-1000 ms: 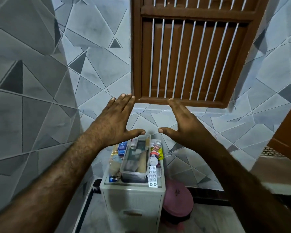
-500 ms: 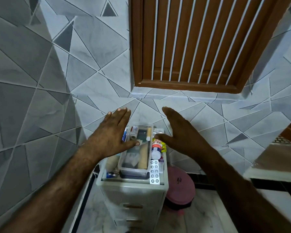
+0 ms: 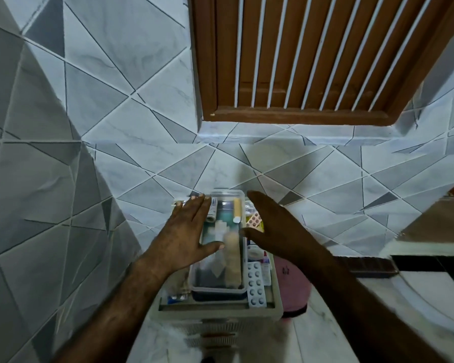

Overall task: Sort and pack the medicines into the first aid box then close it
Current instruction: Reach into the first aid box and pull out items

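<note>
Legible text: none found.
Roll [image 3: 212, 210] just beside the left hand [image 3: 186, 235] fingertips: printed label present, characters too blurred to read.
Blister strip [image 3: 256, 284] below the right hand [image 3: 275, 231]: rows of tablets only, no print discernible.
Pink lid [image 3: 295, 284] below the right hand: small dark mark on top, unreadable.
Packets under the right hand: coloured print, blurred.

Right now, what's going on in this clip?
A person holds both open hands over a clear box of medicines that sits on a small drawer unit. The left hand is over its left edge, the right hand by its right side. Neither holds anything. A pill strip lies beside the box.
</note>
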Tool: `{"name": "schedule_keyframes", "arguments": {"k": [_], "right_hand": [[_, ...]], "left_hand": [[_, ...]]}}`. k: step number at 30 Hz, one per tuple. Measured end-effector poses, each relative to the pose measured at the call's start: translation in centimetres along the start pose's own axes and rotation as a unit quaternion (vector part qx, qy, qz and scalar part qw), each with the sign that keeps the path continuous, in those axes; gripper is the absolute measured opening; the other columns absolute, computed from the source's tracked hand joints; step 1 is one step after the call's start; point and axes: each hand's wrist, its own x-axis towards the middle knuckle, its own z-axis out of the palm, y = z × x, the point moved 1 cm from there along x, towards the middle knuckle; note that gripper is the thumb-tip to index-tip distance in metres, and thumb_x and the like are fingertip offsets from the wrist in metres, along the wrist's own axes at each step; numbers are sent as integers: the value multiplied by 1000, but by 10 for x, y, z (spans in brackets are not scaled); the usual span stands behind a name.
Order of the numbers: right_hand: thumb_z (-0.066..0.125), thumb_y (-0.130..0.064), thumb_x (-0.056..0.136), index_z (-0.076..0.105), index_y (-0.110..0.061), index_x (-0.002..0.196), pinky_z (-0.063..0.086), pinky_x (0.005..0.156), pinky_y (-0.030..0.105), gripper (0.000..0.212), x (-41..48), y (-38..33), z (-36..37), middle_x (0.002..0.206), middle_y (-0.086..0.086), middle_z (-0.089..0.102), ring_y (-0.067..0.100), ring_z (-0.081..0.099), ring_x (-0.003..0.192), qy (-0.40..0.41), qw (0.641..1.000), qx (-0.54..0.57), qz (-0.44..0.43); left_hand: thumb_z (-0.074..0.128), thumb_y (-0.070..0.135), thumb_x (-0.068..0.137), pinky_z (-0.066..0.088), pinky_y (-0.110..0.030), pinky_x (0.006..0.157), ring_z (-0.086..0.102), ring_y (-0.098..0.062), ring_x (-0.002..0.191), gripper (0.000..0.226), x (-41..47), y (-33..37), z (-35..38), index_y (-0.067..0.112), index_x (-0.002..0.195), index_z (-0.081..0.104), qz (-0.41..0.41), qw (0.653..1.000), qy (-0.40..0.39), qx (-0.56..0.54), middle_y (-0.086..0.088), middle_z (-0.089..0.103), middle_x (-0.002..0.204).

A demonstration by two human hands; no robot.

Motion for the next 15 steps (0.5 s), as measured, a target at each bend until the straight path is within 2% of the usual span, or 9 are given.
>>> {"name": "schedule_keyframes", "arguments": {"k": [3,5,7,10,13,15], "right_hand": [[64,-47,84,18,-20,151,25,114,31,86,11,4,17,157,1,27,19,28,143,-8,1000,13,24],[64,-46,84,19,-19,151,28,113,32,85,16,6,26,156,2,29,20,31,141,-16,999,18,32],[64,-44,85,19,-17,152,27,113,31,84,20,8,34,157,3,27,20,30,141,-31,999,15,36],[63,-43,86,20,-15,151,28,112,30,83,27,13,47,156,5,29,21,32,140,-60,997,5,38],[63,-40,87,26,-11,150,30,112,31,79,37,19,60,153,8,33,23,35,138,-89,994,0,56],[62,-36,88,30,-9,148,31,112,32,73,43,22,70,151,10,37,24,37,137,-101,993,-8,64]], "left_hand": [[40,78,75,9,-37,120,17,-24,148,106,5,-12,12,13,153,12,10,1000,-15,-9,-8,16,161],[42,77,76,9,-35,119,14,-22,148,105,6,-16,23,15,154,9,2,999,-32,-18,-7,13,162],[50,70,81,8,-30,115,10,-20,149,101,4,-17,36,19,154,3,-20,997,-56,-40,-3,7,162],[58,54,86,17,-32,116,13,-20,148,95,3,-11,54,21,153,0,-59,987,-105,-109,-1,5,163],[64,45,85,31,-35,113,29,-20,142,87,4,-1,67,20,152,13,-117,968,-122,-187,-2,21,159],[66,42,85,32,-31,111,34,-19,138,81,4,5,75,19,149,23,-148,954,-116,-232,-3,29,155]]}}
